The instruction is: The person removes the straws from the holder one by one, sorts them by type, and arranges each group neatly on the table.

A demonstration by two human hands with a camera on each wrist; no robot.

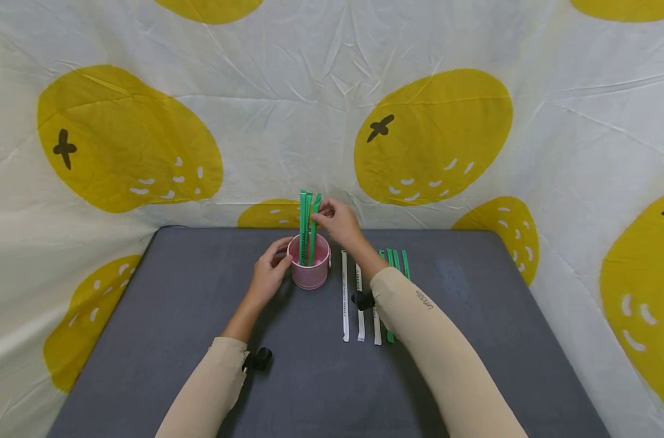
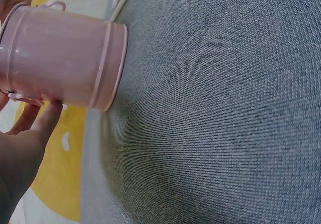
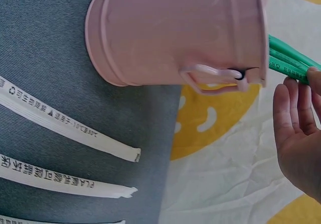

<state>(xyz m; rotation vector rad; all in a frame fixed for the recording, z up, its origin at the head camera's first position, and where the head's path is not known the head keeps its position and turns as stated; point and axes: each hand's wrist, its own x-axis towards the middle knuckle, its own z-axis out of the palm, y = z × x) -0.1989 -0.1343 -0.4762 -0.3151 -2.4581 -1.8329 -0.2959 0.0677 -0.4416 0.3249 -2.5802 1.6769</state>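
Observation:
A small pink bucket [image 1: 310,277] stands upright on the dark table, with several green-wrapped straws [image 1: 303,228] poking up out of it. My left hand [image 1: 268,271] holds the bucket at its left side, thumb in front and fingers behind. Above the rim, my right hand [image 1: 339,225] pinches a green-wrapped straw [image 1: 313,234] whose lower end is inside the bucket. In the right wrist view the thumb and fingers meet on the green wrapper [image 3: 288,68]. The bucket wall hides the lower ends of the straws there.
To the right of the bucket lie several white-wrapped straws [image 1: 345,304] in a row, printed with black characters. Beside them are several green-wrapped straws [image 1: 405,264], partly covered by my right forearm. A white cloth with yellow fruit prints [image 1: 288,140] hangs behind the grey table [image 1: 200,316].

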